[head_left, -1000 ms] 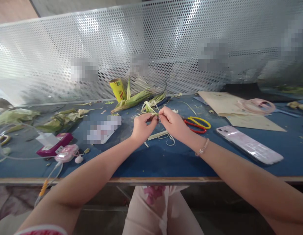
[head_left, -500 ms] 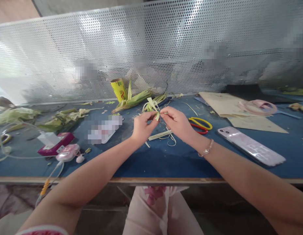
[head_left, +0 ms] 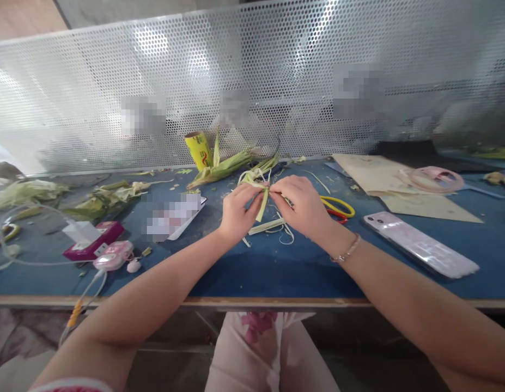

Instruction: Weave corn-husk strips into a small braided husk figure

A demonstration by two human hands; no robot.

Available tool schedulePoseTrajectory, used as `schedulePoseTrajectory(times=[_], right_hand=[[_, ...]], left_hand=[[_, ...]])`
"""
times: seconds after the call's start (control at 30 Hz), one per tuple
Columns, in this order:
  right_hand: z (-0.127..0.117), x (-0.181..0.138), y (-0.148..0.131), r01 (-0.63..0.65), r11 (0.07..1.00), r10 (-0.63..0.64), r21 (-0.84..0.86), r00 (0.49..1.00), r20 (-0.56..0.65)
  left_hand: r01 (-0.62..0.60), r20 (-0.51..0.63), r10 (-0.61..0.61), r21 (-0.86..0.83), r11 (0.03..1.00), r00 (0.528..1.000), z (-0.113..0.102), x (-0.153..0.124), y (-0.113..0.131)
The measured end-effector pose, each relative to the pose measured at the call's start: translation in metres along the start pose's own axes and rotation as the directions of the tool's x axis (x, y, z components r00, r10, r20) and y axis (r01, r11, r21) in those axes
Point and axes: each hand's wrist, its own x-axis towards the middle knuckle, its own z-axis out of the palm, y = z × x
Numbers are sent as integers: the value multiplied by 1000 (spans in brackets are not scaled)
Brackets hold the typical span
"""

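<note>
The left hand (head_left: pixel 241 213) and the right hand (head_left: pixel 303 204) meet near the middle of the tabletop (head_left: pixel 277 272), their fingertips close together and both pinched on a pale green husk strip (head_left: pixel 262 208). 1 end of the strip hangs down between the 2 hands, while paler loops (head_left: pixel 252 175) show just beyond the fingers; whether these join the strip is hard to tell. Beneath the hands lie loose strips (head_left: pixel 267 226), some thin and curled. A bracelet (head_left: pixel 347 251) circles the right wrist. Just beside the right hand are 2 looped handles, 1 yellow (head_left: pixel 350 204) and 1 red, partly hidden by that hand. A pink phone (head_left: pixel 419 245) lies farther right, near a sheet of tan paper (head_left: pixel 366 174) with a pink ring (head_left: pixel 456 182) on it. To the left of the left hand lies a partly blurred phone (head_left: pixel 176 218), then a purple power block (head_left: pixel 109 233) with a white plug. Behind the hands, a husk bundle (head_left: pixel 225 166) rests beside a tilted yellow tube (head_left: pixel 198 151), in front of a perforated metal screen (head_left: pixel 256 65).
</note>
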Motion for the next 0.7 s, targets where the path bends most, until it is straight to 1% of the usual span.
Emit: schedulePoseTrajectory(times=[0.07,0.13,0.27,0.37,0.43,0.53,0.7], right_hand=[[-2,0,1,46,998,-46,-39,999,3],[-1,-1,1,54,999,-54,-6,998,-11],[3,-2,-2,-32,997,33,65,999,-4],[4,-2,-4,-76,995,72,59,995,67],[2,-2,-5,-64,996,57,59,992,109],[-1,-2,-4,-37,997,29,74,993,110],[1,-1,-3,-105,988,92,114,989,114]], left_hand=[[-16,-34,15,-17,1000,999,1,0,0],[-29,-61,27,-36,999,998,1,1,-1],[-18,-64,15,-52,998,998,2,1,-2],[3,-55,-7,-76,997,998,2,0,-3],[33,-27,-36,-109,994,999,2,0,-3],[107,34,-103,-168,980,994,1,-1,-3],[245,104,-227,-205,948,968,2,-2,-6]])
